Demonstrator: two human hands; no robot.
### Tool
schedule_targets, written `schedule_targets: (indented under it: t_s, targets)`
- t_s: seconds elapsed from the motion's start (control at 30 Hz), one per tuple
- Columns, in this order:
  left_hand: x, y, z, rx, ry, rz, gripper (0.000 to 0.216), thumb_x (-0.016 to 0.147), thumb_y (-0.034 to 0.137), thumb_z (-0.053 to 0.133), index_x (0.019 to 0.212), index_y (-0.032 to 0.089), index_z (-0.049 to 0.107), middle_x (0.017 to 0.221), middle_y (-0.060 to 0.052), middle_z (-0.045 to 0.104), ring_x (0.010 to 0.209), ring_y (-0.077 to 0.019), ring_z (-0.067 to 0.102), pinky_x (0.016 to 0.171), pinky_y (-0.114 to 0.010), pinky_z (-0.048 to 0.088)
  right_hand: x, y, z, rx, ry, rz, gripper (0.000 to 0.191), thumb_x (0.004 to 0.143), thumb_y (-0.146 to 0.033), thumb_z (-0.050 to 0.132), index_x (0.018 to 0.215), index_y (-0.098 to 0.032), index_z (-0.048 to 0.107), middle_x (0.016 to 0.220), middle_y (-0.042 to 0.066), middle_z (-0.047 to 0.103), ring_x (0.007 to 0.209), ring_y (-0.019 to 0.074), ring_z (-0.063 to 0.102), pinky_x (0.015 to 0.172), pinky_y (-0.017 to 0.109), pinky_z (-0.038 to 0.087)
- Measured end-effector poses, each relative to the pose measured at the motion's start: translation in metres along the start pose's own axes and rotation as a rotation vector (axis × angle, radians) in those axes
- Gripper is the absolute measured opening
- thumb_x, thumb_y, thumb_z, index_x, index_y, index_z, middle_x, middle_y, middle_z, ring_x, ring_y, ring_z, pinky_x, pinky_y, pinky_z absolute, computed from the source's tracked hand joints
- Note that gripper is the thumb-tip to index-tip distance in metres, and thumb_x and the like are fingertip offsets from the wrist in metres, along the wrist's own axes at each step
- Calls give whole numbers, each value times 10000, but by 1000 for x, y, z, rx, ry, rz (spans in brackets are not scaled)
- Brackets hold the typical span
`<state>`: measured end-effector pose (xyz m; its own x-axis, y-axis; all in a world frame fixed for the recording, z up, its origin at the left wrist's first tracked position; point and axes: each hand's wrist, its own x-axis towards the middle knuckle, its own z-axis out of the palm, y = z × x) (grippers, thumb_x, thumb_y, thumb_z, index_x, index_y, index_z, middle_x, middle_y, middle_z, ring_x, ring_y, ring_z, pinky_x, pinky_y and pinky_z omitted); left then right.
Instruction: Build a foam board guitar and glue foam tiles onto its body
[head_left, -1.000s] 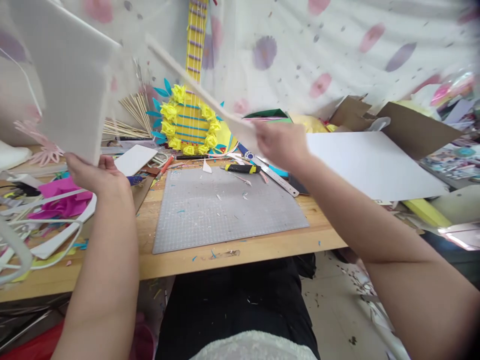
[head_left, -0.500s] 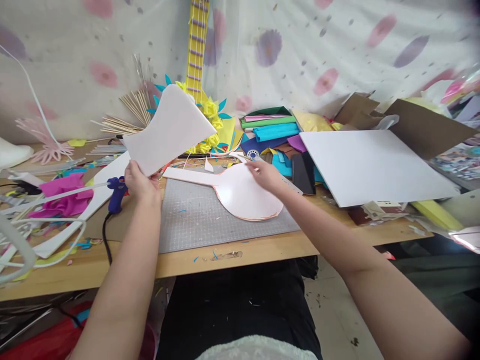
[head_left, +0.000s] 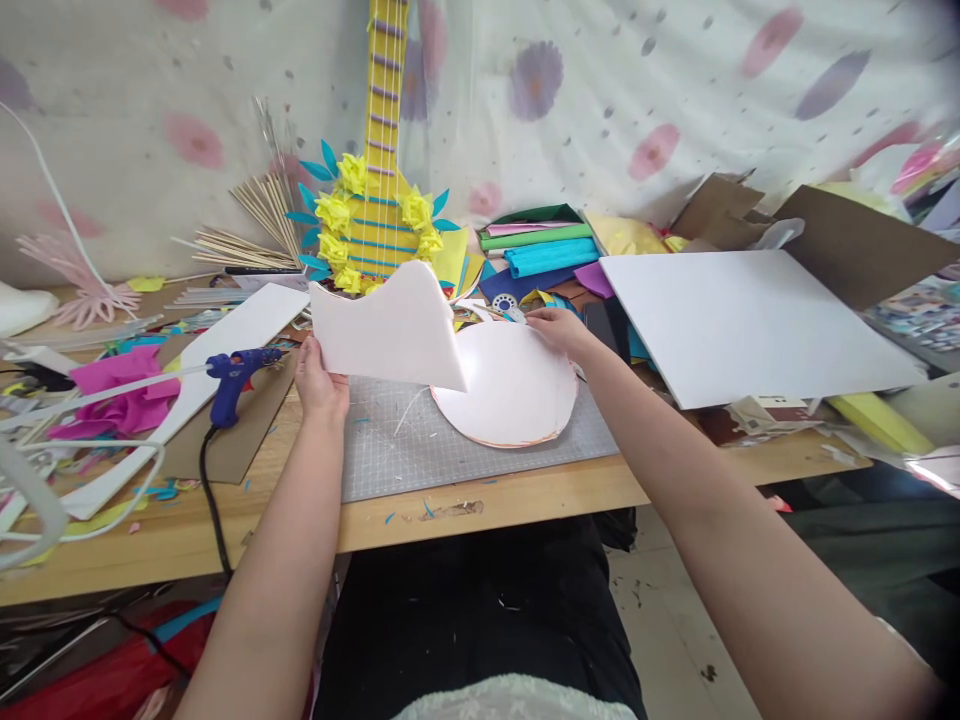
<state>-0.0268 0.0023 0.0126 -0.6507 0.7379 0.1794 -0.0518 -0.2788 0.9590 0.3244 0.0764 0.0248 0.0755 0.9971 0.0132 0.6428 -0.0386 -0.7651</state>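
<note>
Status: Left hand [head_left: 322, 380] grips a thin white foam-like panel with a wavy upper edge [head_left: 384, 345] by its lower-left corner, raised over the grey gridded cutting mat [head_left: 397, 468]. Right hand [head_left: 556, 328] has its fingers at the upper rim of a round flat white foam-like piece [head_left: 514, 395] lying on the mat; can't tell if they pinch it or just rest there.

Done, by the look of it: both pieces cut to outline; the round one has an orange-brown line along its lower edge. Left: no visible join between the two, both faces bare. Panel overlaps the round piece in view; contact unclear, and it hides that piece's left side.

Blue glue gun with black cord [head_left: 231, 388] sits left of the left hand, not held. Yellow guitar-shaped model with yellow flowers and blue leaves [head_left: 380, 238], behind the panel, looks decorated.
</note>
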Motion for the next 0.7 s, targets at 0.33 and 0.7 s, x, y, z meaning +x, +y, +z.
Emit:
schedule_targets:
  t_s: [0.33,0.7]
  targets:
    - [13,-10,-5,-153,264,-147,207,898,288,448,983,166,592,971,-52,661,748,-111,629,636,-263,529,-4,-13,30,-101,-158,-38,497,806,-325,600,1275,-167,553,1092,93,681,836,174,645,733,276,497]
    - [-15,-16,6,161,-52,159,253,717,245,683,950,159,633,985,-59,663,922,-149,621,879,-279,462,2,-53,34,136,-86,-208,342,914,-346,460,1094,-108,625,1033,113,684,802,122,603,694,218,448]
